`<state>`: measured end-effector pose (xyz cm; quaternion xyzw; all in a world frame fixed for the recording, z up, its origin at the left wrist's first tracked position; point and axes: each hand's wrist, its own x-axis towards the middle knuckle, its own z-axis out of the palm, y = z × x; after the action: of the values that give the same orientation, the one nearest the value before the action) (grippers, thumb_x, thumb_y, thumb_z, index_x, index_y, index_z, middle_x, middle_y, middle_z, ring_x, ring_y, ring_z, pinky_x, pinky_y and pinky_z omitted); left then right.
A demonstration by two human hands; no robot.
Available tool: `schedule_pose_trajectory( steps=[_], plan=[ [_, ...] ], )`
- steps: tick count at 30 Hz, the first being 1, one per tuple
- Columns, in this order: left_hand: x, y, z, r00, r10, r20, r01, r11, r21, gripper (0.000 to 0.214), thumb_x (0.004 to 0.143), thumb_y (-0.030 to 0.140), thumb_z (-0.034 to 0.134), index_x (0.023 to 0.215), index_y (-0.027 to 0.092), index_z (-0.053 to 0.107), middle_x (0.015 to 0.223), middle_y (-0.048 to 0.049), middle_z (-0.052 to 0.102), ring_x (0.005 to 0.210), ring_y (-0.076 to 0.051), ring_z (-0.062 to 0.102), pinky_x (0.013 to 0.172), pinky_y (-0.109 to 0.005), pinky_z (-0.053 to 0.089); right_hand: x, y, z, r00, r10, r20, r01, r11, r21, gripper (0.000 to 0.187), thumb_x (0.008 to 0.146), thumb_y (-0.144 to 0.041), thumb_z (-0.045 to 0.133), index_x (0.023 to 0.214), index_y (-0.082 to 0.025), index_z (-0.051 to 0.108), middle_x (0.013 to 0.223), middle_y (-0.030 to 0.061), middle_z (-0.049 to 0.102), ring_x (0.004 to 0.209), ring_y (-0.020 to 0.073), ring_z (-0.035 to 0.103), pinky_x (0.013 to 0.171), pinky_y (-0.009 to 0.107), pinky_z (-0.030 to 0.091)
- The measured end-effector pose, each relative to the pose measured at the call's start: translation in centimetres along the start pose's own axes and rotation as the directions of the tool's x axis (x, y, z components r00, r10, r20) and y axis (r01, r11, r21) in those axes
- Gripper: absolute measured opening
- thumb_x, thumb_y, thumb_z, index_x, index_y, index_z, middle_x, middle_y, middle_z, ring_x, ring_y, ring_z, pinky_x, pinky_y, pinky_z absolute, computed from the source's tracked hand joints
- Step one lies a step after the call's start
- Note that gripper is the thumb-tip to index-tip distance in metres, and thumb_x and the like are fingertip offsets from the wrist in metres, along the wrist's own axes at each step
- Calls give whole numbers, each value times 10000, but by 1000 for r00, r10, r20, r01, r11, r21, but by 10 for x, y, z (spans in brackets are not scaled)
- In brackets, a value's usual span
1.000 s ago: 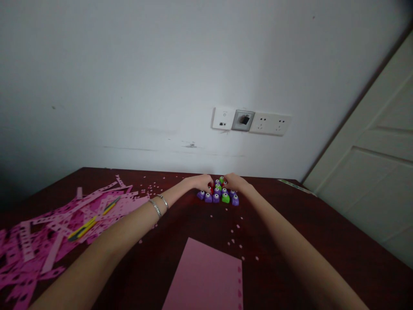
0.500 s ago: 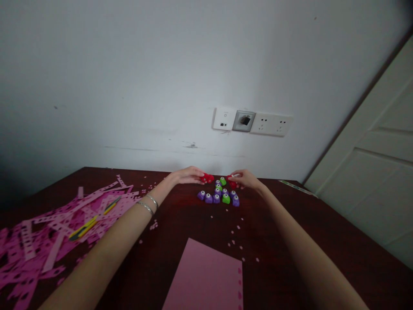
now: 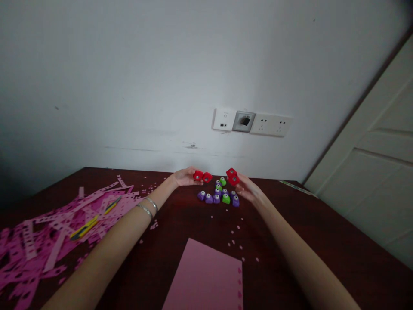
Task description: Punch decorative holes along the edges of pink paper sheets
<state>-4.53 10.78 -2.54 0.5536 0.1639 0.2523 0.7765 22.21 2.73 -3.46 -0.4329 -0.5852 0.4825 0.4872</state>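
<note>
A cluster of small purple and green craft punches (image 3: 220, 194) sits on the dark red table (image 3: 322, 241) near the wall. My left hand (image 3: 184, 177) is turned palm up just left of the cluster and holds two red punches (image 3: 202, 176) at its fingertips. Just right of the cluster, my right hand (image 3: 247, 187) holds up two more red punches (image 3: 232, 176), stacked. Both hands are raised a little above the table. Two silver bangles (image 3: 147, 208) ring my left wrist.
A pink paper sheet (image 3: 206, 280) with a punched right edge lies at the near middle. Punched pink strips (image 3: 48, 232) and a yellow utility knife (image 3: 84, 227) cover the left side. Small pink cut-outs (image 3: 237, 241) dot the table. A wall socket panel (image 3: 251, 122) and a door (image 3: 377, 172) lie beyond.
Both hands lifted off the cluster, each taking red punches out of it, and turned palm up. Only purple and green punches are left on the table.
</note>
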Motion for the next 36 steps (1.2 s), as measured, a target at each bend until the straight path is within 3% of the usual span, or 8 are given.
schedule_pose_trajectory(
  steps=[6, 11, 15, 20, 25, 29, 33, 36],
  plan=[
    [-2, 0, 1, 1000, -19, 24, 18, 999, 46, 333, 535, 320, 694, 778, 119, 589, 775, -65, 616, 748, -186, 572, 801, -371, 422, -1, 0, -6, 1000, 6, 2, -5, 997, -81, 354, 827, -503, 475, 957, -187, 569, 720, 24, 603, 457, 68, 478, 374, 158, 387],
    [-10, -3, -1, 997, 6, 78, -8, 1000, 23, 458, 471, 374, 761, 812, 108, 612, 807, -74, 638, 731, -178, 582, 806, -358, 423, 3, -6, -22, 998, 67, 5, -63, 951, -304, 374, 779, -502, 557, 954, -173, 593, 676, 32, 624, 497, 92, 535, 407, 173, 439],
    [-21, -9, -2, 997, 19, 71, -18, 1000, -10, 487, 472, 385, 775, 832, 99, 614, 799, -77, 642, 741, -185, 586, 814, -368, 418, 19, -5, -35, 992, 116, -49, -123, 818, -562, 334, 705, -419, 667, 895, -151, 602, 609, 25, 613, 429, 96, 519, 358, 188, 428],
    [-31, -17, 5, 991, 66, 120, -58, 996, -63, 435, 525, 364, 766, 829, 91, 620, 817, -93, 651, 736, -185, 598, 792, -350, 425, 32, 2, -40, 991, 118, -59, -117, 586, -801, 231, 682, -284, 686, 849, -136, 628, 742, 61, 649, 427, 89, 517, 373, 186, 392],
    [-38, -20, 14, 981, 115, 154, -99, 989, -108, 398, 566, 335, 759, 834, 69, 632, 803, -106, 651, 724, -182, 607, 761, -327, 439, 25, 7, -29, 992, 129, -14, -67, 410, -910, 150, 687, -224, 659, 825, -168, 671, 763, 51, 673, 610, 138, 595, 535, 202, 409],
    [-43, -14, 18, 981, 120, 150, -103, 988, -119, 389, 576, 326, 754, 848, 71, 643, 835, -117, 658, 733, -182, 611, 759, -313, 441, 14, -3, -22, 997, 69, -16, -39, 333, -942, 177, 686, -279, 658, 844, -203, 680, 795, 56, 678, 734, 196, 610, 607, 247, 411],
    [-48, -10, 23, 979, 148, 144, -125, 980, -158, 394, 576, 325, 752, 867, 79, 649, 846, -115, 664, 744, -194, 623, 767, -318, 446, -1, -25, 0, 996, -89, -5, 25, 337, -941, 177, 761, -301, 586, 843, -169, 670, 863, 98, 669, 821, 229, 599, 675, 292, 420],
    [-50, -11, 28, 975, 177, 134, -148, 968, -205, 367, 587, 308, 752, 853, 75, 652, 831, -111, 666, 770, -200, 630, 789, -312, 446, -19, -45, 34, 977, -210, 45, 128, 402, -907, 215, 856, -314, 471, 930, -196, 635, 911, 47, 664, 810, 158, 598, 720, 252, 429]
  ],
)
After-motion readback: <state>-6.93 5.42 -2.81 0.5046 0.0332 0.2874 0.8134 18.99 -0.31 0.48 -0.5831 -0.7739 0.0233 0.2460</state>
